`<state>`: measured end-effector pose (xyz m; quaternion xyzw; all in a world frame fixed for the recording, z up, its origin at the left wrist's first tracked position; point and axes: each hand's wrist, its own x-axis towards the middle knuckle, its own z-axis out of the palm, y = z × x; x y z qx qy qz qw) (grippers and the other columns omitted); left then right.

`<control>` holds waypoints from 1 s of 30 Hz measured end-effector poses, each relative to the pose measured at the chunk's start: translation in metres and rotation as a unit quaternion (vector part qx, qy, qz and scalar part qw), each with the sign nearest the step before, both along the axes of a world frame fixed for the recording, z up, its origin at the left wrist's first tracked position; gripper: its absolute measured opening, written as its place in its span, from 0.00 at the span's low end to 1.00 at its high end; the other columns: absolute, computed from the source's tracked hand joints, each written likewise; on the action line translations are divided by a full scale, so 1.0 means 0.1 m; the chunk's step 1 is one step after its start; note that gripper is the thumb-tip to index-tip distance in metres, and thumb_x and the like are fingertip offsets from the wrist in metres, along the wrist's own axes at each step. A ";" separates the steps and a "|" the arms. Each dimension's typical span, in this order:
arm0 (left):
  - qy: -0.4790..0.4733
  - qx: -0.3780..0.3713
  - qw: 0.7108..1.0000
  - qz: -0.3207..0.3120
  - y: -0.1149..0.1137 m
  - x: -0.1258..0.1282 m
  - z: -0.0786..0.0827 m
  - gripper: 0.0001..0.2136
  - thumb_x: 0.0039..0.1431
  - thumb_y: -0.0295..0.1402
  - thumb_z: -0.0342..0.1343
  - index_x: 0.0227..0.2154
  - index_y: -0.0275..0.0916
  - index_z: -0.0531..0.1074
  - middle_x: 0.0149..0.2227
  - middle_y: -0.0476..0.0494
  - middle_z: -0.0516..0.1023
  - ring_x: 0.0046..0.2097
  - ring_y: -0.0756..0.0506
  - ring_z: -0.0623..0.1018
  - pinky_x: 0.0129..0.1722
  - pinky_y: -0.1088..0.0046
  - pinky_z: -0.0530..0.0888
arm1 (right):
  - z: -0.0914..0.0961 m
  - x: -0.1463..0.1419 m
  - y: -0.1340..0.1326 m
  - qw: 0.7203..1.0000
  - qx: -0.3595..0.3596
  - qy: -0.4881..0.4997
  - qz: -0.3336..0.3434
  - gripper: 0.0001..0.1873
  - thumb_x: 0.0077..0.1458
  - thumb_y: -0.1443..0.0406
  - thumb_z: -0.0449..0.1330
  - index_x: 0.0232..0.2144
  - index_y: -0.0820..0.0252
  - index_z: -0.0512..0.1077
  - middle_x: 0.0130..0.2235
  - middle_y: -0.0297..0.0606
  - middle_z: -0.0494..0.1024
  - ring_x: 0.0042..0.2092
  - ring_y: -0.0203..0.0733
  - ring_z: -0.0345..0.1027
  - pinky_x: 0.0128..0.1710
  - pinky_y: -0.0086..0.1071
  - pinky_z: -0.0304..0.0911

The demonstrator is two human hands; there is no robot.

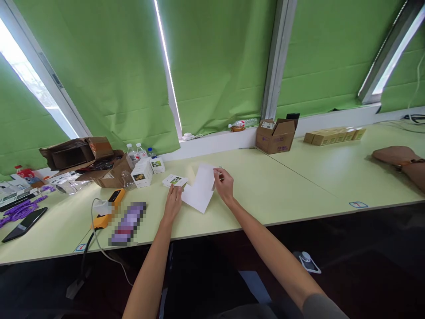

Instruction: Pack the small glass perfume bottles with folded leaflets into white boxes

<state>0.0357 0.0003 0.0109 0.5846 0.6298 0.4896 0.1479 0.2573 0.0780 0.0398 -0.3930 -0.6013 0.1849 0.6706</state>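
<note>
So the white sheet (200,191) sat mid-frame on the table (299,186), bent up a bit, right between both hands. The right hand (224,185) pinched its upper right edge, fingers closed on it. The left hand (174,201) had its fingertips curled onto the sheet's lower left corner. Just above that hand lay a small box (174,180), white with a green picture, almost touching the sheet.

Counting stuff: one sheet, and three white boxes in all. That's the small one plus a bigger box (142,173) and another (156,165) further left and up. Three water bottles (141,150) stood behind those, and a fourth bottle (244,123) lay on its side on the sill, upper middle. There were two open cartons, a brown one (86,153) at left and one (276,135) right of centre. To its right ran a row of tan packs (334,135); I couldn't count them for sure.

At lower left was an orange gadget (111,204) with a cable, a black phone (25,224) and some purple bits (20,209). A brown bag (398,157) sat at the far right.

As for writing, the box labels and the sticker (358,204) on the table edge were too small to read.
</note>
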 end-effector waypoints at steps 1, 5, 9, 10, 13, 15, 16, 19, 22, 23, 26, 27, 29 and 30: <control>-0.006 0.009 1.000 0.008 -0.01 0.00 0.01 0.22 0.66 0.48 0.38 0.44 0.41 0.72 0.59 0.39 0.66 0.67 0.41 0.54 0.64 0.59 0.52 | 0.00 0.00 -0.01 1.000 -0.001 0.005 0.009 0.20 0.60 0.53 0.51 0.39 0.61 0.75 0.38 0.42 0.77 0.29 0.37 0.66 0.29 0.33 0.65; -0.026 0.048 0.998 0.034 -0.04 0.03 0.06 0.23 0.66 0.48 0.36 0.48 0.40 0.70 0.55 0.37 0.69 0.60 0.41 0.65 0.60 0.61 0.59 | 0.00 -0.01 -0.02 0.996 -0.040 0.053 0.054 0.23 0.59 0.50 0.51 0.43 0.61 0.74 0.39 0.43 0.76 0.28 0.37 0.68 0.25 0.31 0.68; 0.006 0.052 0.999 0.008 -0.06 0.08 0.07 0.22 0.64 0.50 0.42 0.48 0.39 0.69 0.52 0.37 0.72 0.55 0.40 0.69 0.55 0.61 0.63 | -0.03 0.00 0.02 0.982 -0.086 0.125 0.115 0.25 0.57 0.49 0.54 0.48 0.60 0.72 0.41 0.42 0.75 0.29 0.37 0.72 0.25 0.34 0.73; 0.013 0.048 0.999 -0.001 -0.06 0.10 0.06 0.22 0.62 0.50 0.45 0.48 0.39 0.69 0.51 0.37 0.73 0.55 0.40 0.70 0.55 0.61 0.64 | -0.04 0.00 0.03 0.976 -0.098 0.142 0.134 0.26 0.56 0.49 0.55 0.48 0.61 0.72 0.42 0.42 0.74 0.31 0.38 0.73 0.27 0.36 0.75; 0.016 0.029 0.999 -0.027 -0.06 0.13 0.05 0.23 0.59 0.50 0.51 0.48 0.38 0.69 0.51 0.36 0.74 0.54 0.39 0.71 0.54 0.61 0.65 | -0.06 0.01 0.09 0.955 -0.137 0.180 0.192 0.26 0.53 0.51 0.60 0.49 0.62 0.72 0.42 0.43 0.74 0.35 0.42 0.75 0.30 0.40 0.78; 0.008 0.018 0.999 -0.043 -0.06 0.15 0.04 0.23 0.59 0.50 0.51 0.49 0.38 0.69 0.50 0.36 0.74 0.53 0.40 0.73 0.53 0.61 0.67 | -0.06 0.01 0.11 0.944 -0.155 0.191 0.222 0.26 0.52 0.52 0.62 0.49 0.62 0.72 0.42 0.43 0.75 0.36 0.43 0.75 0.31 0.40 0.78; 0.003 0.012 0.999 -0.047 -0.06 0.16 0.05 0.24 0.58 0.50 0.51 0.50 0.38 0.69 0.50 0.36 0.75 0.52 0.40 0.73 0.52 0.61 0.67 | -0.06 0.01 0.12 0.940 -0.160 0.191 0.235 0.26 0.51 0.53 0.63 0.49 0.62 0.72 0.42 0.43 0.75 0.36 0.43 0.76 0.31 0.40 0.78; -0.017 -0.006 0.999 -0.045 -0.10 0.20 0.08 0.25 0.57 0.50 0.53 0.50 0.37 0.70 0.49 0.35 0.75 0.51 0.39 0.74 0.52 0.59 0.69 | -0.05 -0.01 0.10 0.930 -0.177 0.166 0.276 0.24 0.51 0.54 0.64 0.47 0.60 0.74 0.44 0.43 0.77 0.34 0.42 0.77 0.29 0.35 0.77; -0.035 0.004 0.998 -0.060 -0.16 0.25 0.12 0.26 0.54 0.49 0.57 0.52 0.39 0.69 0.53 0.36 0.73 0.57 0.38 0.70 0.57 0.60 0.65 | -0.04 -0.04 0.07 0.922 -0.197 0.127 0.308 0.21 0.51 0.54 0.64 0.45 0.59 0.76 0.44 0.42 0.78 0.33 0.40 0.77 0.28 0.31 0.75; -0.038 0.009 0.997 -0.067 -0.18 0.26 0.14 0.26 0.54 0.48 0.58 0.53 0.40 0.68 0.54 0.37 0.73 0.59 0.39 0.68 0.59 0.60 0.63 | -0.04 -0.05 0.06 0.921 -0.201 0.114 0.315 0.21 0.51 0.54 0.64 0.45 0.59 0.76 0.43 0.42 0.79 0.33 0.39 0.77 0.28 0.31 0.75; -0.054 0.011 0.996 -0.069 -0.21 0.29 0.15 0.26 0.53 0.48 0.59 0.52 0.40 0.69 0.55 0.38 0.71 0.60 0.39 0.67 0.62 0.58 0.60 | -0.05 -0.07 0.03 0.916 -0.208 0.075 0.335 0.22 0.51 0.54 0.64 0.46 0.58 0.76 0.43 0.42 0.79 0.33 0.39 0.77 0.29 0.30 0.74; -0.060 0.010 0.996 -0.069 -0.21 0.30 0.15 0.26 0.53 0.47 0.59 0.52 0.40 0.69 0.56 0.38 0.71 0.60 0.38 0.67 0.62 0.57 0.60 | -0.05 -0.07 0.03 0.915 -0.209 0.063 0.341 0.22 0.51 0.54 0.64 0.45 0.58 0.77 0.43 0.42 0.79 0.33 0.39 0.77 0.29 0.30 0.74; -0.078 0.018 0.994 -0.071 -0.20 0.30 0.14 0.26 0.51 0.46 0.61 0.51 0.40 0.70 0.56 0.38 0.70 0.60 0.38 0.67 0.62 0.56 0.61 | -0.06 -0.07 0.02 0.911 -0.213 0.039 0.351 0.22 0.50 0.54 0.65 0.45 0.58 0.77 0.44 0.42 0.79 0.34 0.40 0.77 0.29 0.30 0.74; -0.091 0.021 0.993 -0.075 -0.18 0.29 0.13 0.25 0.51 0.46 0.61 0.51 0.41 0.70 0.56 0.38 0.71 0.59 0.38 0.68 0.61 0.56 0.62 | -0.06 -0.08 0.02 0.909 -0.218 0.029 0.355 0.22 0.50 0.53 0.65 0.45 0.57 0.77 0.44 0.42 0.79 0.34 0.40 0.77 0.29 0.30 0.74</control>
